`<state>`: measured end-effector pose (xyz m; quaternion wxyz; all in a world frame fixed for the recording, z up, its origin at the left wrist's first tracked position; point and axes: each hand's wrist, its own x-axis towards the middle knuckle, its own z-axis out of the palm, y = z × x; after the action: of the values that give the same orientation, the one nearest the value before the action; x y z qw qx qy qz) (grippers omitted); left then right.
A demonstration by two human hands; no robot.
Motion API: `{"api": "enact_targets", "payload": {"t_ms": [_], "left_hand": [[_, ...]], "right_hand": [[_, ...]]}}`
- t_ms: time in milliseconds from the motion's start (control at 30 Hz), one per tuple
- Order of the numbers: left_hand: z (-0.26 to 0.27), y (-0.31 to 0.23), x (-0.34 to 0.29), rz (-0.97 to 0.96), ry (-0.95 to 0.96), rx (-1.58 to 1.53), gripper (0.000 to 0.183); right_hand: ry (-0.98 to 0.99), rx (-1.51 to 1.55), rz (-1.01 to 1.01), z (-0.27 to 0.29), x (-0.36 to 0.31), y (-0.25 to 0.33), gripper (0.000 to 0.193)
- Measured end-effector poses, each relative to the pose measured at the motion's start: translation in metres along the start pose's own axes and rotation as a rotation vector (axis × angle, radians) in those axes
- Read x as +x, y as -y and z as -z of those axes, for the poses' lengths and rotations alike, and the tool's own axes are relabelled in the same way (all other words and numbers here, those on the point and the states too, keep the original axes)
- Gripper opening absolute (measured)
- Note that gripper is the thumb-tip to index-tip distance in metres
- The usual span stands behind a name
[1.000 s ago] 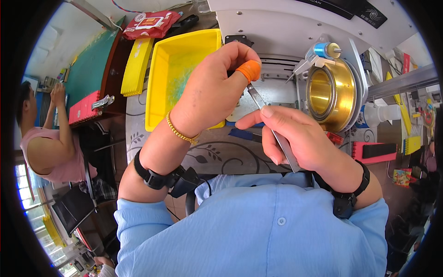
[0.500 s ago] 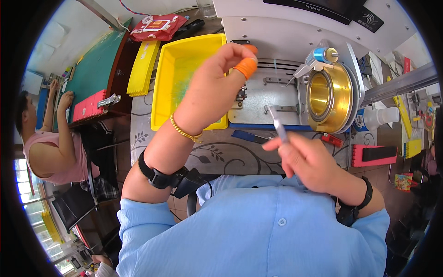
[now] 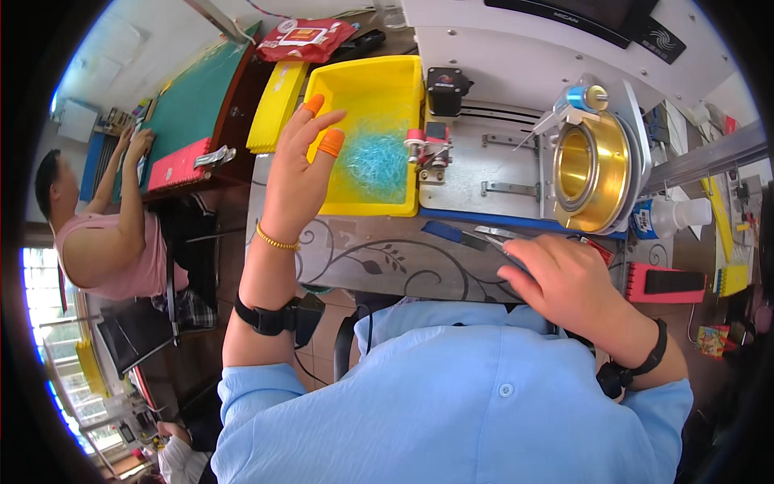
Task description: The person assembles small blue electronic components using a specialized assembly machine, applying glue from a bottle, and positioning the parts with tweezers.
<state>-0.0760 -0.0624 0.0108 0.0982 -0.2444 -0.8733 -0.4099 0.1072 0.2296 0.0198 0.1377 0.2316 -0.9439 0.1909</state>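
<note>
My left hand (image 3: 300, 173), with orange finger cots on two fingers, is raised over the left side of a yellow bin (image 3: 409, 81). Its fingers are apart and hold nothing. In the bin lies a loose tangle of thin blue thread (image 3: 377, 165). My right hand (image 3: 568, 278) is low over the table's front part, its fingers round a slim grey metal tool, like tweezers (image 3: 501, 244). A dark blue tool (image 3: 443, 231) lies beside its tip. Behind that hand stands a machine with a brass ring (image 3: 598, 169) and a small blue spool (image 3: 578, 98).
A metal machine bed (image 3: 463, 181) with a red-and-black clamp (image 3: 427, 149) adjoins the bin. A white bottle (image 3: 669, 218) and a red case (image 3: 645, 282) are at right. Yellow strips (image 3: 278, 109) and red wipes (image 3: 305, 40) lie left. Another person (image 3: 113, 226) sits at a green table (image 3: 197, 105).
My left hand has swung left from above the machine to the bin, and its pinched fingers have opened. My right hand has moved right, lowering the grey tool to the table.
</note>
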Motion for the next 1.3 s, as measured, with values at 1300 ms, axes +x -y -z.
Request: {"api": "enact_targets", "payload": {"t_ms": [1300], "left_hand": [[-0.050,-0.180,-0.023,-0.125,0.645,-0.843,0.039]], "right_hand": [[-0.732,0.195,-0.494,0.067,-0.062,-0.033,0.014]]}}
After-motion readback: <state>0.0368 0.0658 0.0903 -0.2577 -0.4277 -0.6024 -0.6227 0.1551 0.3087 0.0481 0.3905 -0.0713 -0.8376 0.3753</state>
